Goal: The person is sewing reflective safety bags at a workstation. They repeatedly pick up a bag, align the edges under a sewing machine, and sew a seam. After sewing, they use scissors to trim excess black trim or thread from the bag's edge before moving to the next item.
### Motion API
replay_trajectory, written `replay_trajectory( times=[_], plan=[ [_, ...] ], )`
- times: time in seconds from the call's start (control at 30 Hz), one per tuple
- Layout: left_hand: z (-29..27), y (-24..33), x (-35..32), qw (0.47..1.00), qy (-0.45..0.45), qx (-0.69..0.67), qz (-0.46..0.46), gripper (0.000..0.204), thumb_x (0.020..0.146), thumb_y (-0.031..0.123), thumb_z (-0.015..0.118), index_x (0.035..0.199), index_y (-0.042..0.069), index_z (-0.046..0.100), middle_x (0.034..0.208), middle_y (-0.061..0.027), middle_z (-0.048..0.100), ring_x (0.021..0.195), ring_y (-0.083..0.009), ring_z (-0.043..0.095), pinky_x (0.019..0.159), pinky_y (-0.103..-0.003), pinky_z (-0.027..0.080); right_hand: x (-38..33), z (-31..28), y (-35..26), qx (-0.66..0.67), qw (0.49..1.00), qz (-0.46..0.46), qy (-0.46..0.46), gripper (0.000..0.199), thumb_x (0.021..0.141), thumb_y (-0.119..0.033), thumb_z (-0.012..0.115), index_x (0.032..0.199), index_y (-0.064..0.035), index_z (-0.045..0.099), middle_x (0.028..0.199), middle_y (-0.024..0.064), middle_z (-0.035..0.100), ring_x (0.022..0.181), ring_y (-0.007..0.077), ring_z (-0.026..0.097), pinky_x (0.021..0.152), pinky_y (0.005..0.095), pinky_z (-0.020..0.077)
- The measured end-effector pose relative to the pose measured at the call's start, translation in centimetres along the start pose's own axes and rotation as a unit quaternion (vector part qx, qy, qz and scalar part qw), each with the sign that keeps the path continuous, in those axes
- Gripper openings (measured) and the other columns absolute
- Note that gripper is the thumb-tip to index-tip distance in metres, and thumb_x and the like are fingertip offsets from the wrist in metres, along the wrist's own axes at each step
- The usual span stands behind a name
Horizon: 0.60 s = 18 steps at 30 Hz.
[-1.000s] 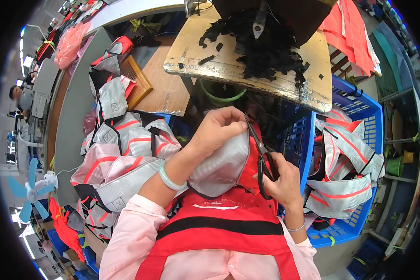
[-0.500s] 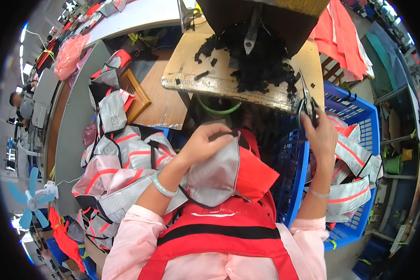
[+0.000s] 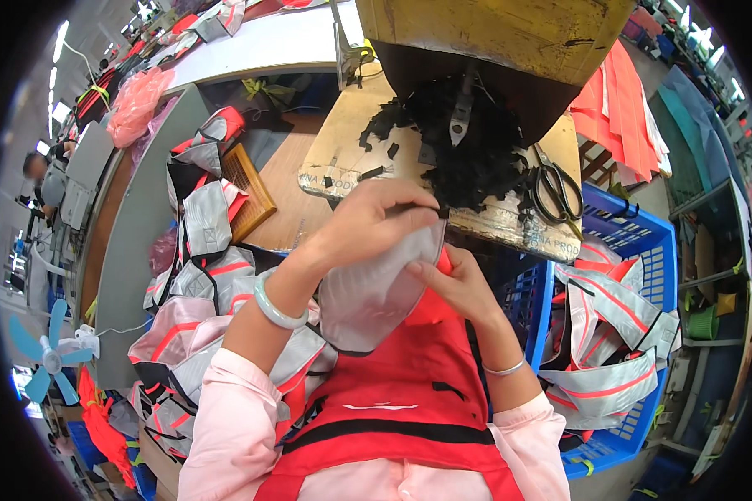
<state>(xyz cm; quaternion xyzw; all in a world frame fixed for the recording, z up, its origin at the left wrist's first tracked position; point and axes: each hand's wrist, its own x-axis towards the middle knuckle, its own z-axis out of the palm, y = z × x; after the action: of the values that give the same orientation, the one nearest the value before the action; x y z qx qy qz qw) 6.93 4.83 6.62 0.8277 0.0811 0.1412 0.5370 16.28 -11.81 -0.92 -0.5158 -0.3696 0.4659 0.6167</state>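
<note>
A silver-grey and red fabric piece (image 3: 376,288) with dark edging hangs between my hands, over my red apron (image 3: 409,367). My left hand (image 3: 380,221) pinches its dark top edge, fingers closed. Lower on the right side, my right hand (image 3: 455,284) grips the same piece, thumb on the grey face and fingers hidden behind. Black-handled scissors (image 3: 557,188) lie at the right end of the worn wooden table (image 3: 330,167), out of my hands. A small black scrap (image 3: 448,390) rests on the apron.
Many black cloth scraps (image 3: 476,142) heap under the yellow-topped machine (image 3: 493,29). On the right stands a blue crate (image 3: 627,204) of grey-red pieces. Similar sewn pieces (image 3: 200,334) pile up on the left, beside a grey panel (image 3: 134,242). A blue fan (image 3: 52,355) stands far left.
My right hand has put the scissors down on the table and come inward to grip the fabric piece. My left hand has raised the piece. A black scrap now lies on the apron.
</note>
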Motion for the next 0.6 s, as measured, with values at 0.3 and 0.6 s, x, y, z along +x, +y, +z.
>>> replay_trajectory(
  times=[0.3,0.6],
  plan=[
    [-2.4,-2.4,5.2,0.997,0.016,0.02,-0.066,0.026,0.087,0.016,0.065,0.105,-0.003,0.065,0.095,-0.0029,0.066,0.088,-0.008,0.057,0.08,-0.025,0.046,4.9,1.2,-0.6,0.096,0.989,-0.007,0.116,0.03,0.094,-0.018,0.06,0.115,0.0026,0.061,0.103,0.0014,0.064,0.091,0.0074,0.058,0.081,0.0243,0.0479],
    [-2.8,-3.4,7.9,0.998,0.001,0.026,-0.049,0.027,0.089,0.017,0.065,0.108,-0.002,0.066,0.1,-0.0053,0.066,0.091,-0.0105,0.058,0.082,-0.026,0.046,7.0,-0.5,-0.2,0.096,0.987,-0.006,0.13,0.031,0.094,-0.02,0.061,0.116,0.0019,0.061,0.103,0.0024,0.064,0.094,0.0085,0.057,0.084,0.0255,0.0466]
  ],
)
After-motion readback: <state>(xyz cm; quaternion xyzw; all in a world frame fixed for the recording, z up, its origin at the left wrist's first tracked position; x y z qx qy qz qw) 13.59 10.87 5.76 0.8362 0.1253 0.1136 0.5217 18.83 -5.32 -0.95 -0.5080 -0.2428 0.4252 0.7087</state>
